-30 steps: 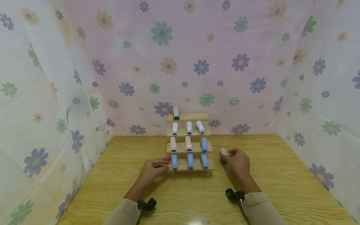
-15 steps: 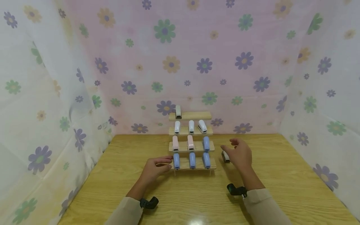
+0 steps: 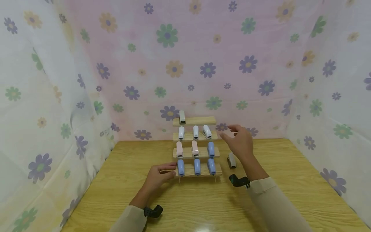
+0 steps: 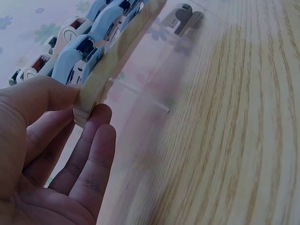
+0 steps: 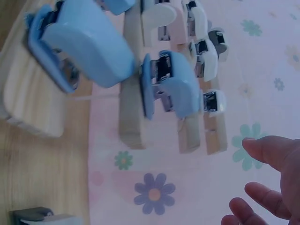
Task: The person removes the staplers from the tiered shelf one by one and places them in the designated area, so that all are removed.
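Observation:
A wooden tiered stand (image 3: 200, 121) with four plank steps holds small staplers. Three blue staplers (image 3: 197, 167) line the lowest step. Above them are two pink staplers (image 3: 195, 149) and one blue stapler (image 3: 211, 149). White staplers (image 3: 195, 132) stand on the third step, the rightmost one tilted. One grey-white stapler (image 3: 182, 117) is at the left of the top step. My left hand (image 4: 61, 140) pinches the left end of the lowest plank, thumb above and fingers below. My right hand (image 3: 241, 141), fingers apart and holding nothing, hovers right of the upper steps.
A grey-white stapler (image 3: 231, 160) lies on the wooden table (image 3: 185, 199) to the right of the stand, below my right hand. Flowered cloth (image 3: 188, 58) hangs behind and on both sides. Clear legs support the stand.
My right hand has let go of the grey-white stapler on the table and risen up and slightly left towards the upper steps. The left hand stays at the plank's end.

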Demonstrator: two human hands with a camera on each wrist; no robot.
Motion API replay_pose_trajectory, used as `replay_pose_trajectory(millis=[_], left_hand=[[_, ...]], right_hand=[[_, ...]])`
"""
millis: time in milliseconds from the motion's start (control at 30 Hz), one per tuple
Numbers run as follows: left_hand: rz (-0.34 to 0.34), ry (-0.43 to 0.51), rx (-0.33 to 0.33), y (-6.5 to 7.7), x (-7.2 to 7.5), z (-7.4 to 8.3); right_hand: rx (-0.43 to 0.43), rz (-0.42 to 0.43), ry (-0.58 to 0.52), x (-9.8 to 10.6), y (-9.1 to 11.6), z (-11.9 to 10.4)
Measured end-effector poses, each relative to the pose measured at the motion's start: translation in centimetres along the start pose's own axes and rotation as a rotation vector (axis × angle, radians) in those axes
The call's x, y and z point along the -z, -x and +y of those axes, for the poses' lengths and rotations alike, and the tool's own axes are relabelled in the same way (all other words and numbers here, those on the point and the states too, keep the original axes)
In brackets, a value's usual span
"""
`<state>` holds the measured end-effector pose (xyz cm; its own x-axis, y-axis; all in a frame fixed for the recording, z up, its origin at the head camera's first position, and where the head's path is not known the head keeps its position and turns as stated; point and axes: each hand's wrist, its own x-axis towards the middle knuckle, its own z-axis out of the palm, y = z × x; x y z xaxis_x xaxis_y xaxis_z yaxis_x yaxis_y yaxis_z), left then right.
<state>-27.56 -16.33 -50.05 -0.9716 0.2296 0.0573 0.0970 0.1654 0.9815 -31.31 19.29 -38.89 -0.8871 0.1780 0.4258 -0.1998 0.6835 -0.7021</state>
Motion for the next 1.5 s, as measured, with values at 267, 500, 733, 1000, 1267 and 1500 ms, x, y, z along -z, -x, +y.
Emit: replay_pose_trajectory(millis=[267, 500, 733, 1000, 1267, 1500], left_hand=[[0.01, -0.002, -0.003, 0.3, 0.5, -0.3], [-0.012, 0.03, -0.021, 0.1, 0.2, -0.3], [0.002, 0.038, -0.01, 0.3, -0.1, -0.1], [0.001, 0.027, 0.002, 0.3, -0.1, 0.1], [-0.005, 0.027, -0.002, -0.1, 0.1, -0.3], [-0.008, 0.05, -0.002, 0.1, 0.0, -0.3]], right_hand=[[0.034, 0.001, -0.03, -1.0, -0.7, -2.5], [0.092, 0.019, -0.037, -1.6, -1.4, -3.7], [0.065, -0.021, -0.13, -2.6, -2.0, -5.2], [0.045, -0.049, -0.127, -3.7, -2.6, -6.9], [0.022, -0.087, -0.04, -4.9, -3.1, -8.4], [0.044, -0.107, -0.015, -6.1, -3.3, -9.3]])
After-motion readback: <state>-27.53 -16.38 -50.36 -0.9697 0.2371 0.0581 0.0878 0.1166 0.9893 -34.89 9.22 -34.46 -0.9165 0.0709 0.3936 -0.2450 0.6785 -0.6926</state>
